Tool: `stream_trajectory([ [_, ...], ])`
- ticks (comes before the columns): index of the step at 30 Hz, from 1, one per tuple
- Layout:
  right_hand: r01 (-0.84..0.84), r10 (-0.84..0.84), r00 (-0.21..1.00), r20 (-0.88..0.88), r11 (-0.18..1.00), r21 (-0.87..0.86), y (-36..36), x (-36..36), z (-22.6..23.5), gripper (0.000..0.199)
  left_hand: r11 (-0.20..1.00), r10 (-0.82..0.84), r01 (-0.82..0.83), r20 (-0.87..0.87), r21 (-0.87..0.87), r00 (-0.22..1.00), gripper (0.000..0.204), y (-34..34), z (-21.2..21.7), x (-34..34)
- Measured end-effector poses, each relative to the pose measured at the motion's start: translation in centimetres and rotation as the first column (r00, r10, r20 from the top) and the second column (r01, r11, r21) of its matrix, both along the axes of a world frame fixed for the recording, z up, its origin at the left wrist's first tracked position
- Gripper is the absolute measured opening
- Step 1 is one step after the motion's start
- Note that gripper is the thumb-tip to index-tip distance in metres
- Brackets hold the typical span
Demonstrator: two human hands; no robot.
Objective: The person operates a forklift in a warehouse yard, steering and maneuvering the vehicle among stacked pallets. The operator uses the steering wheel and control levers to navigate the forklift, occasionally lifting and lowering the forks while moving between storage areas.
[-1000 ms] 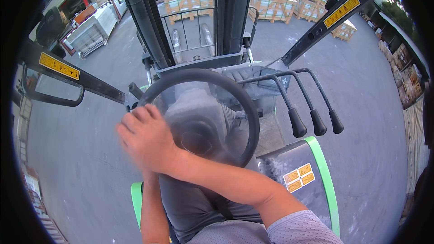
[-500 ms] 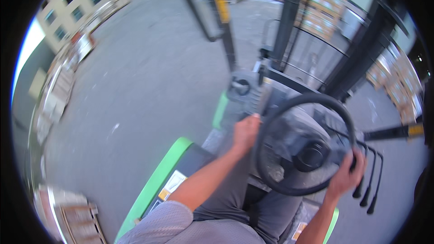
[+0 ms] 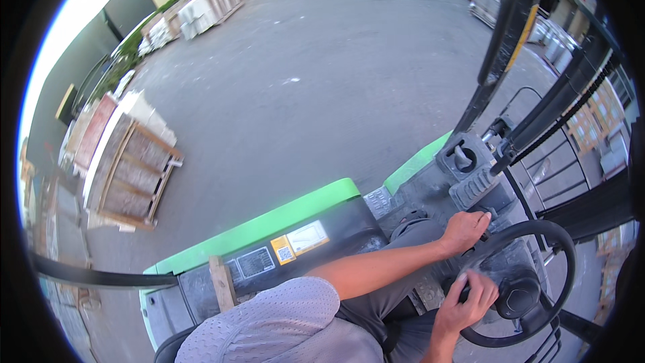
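A black steering wheel [image 3: 570, 255] with a round hub stands at the lower right, in front of my legs. My right hand [image 3: 472, 302] has its fingers curled round the wheel's left rim. Just beyond it, my left hand [image 3: 463, 232] is closed beside the upper left of the rim. Whatever lies inside those fingers is hidden. Past the left hand is the grey dashboard [image 3: 437, 185], with a round recess holding a grey object. Several black levers [image 3: 547, 346] show below the wheel at the right.
The vehicle's green side edge [image 3: 322, 195] runs along my left. A wooden crate [image 3: 138, 175] stands on the paved ground at the left, with wrapped stacks [image 3: 211, 7] farther back. Dark mast posts [image 3: 561, 101] rise at the right. A wood piece [image 3: 222, 282] lies by my left shoulder.
The view has swung left, bringing the crate and stacks up the left side. My right hand has gone from the wheel's right rim to its left rim. My left hand stays closed near the wheel.
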State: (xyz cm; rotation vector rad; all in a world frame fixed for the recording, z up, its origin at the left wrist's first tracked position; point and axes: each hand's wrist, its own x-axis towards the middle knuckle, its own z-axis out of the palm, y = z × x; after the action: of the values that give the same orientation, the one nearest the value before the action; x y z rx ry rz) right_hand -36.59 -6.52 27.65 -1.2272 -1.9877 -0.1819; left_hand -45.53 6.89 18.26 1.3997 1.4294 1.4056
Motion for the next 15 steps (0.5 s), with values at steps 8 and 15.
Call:
stream_trajectory([
  [8, -0.032, 0.046, 0.983, -0.175, 0.996, 0.084, -5.6, -27.5, 1.6, 0.011, 0.987, 0.155, -0.157, -0.102, -0.016, 0.983, 0.043, -17.3, -1.9, -28.4],
  [15, -0.048, 0.086, 0.973, -0.216, 0.984, 0.173, 3.1, -25.6, -1.0, 0.014, 0.994, 0.027, -0.078, -0.530, -0.074, 0.847, 0.047, -7.0, -1.5, -25.9],
])
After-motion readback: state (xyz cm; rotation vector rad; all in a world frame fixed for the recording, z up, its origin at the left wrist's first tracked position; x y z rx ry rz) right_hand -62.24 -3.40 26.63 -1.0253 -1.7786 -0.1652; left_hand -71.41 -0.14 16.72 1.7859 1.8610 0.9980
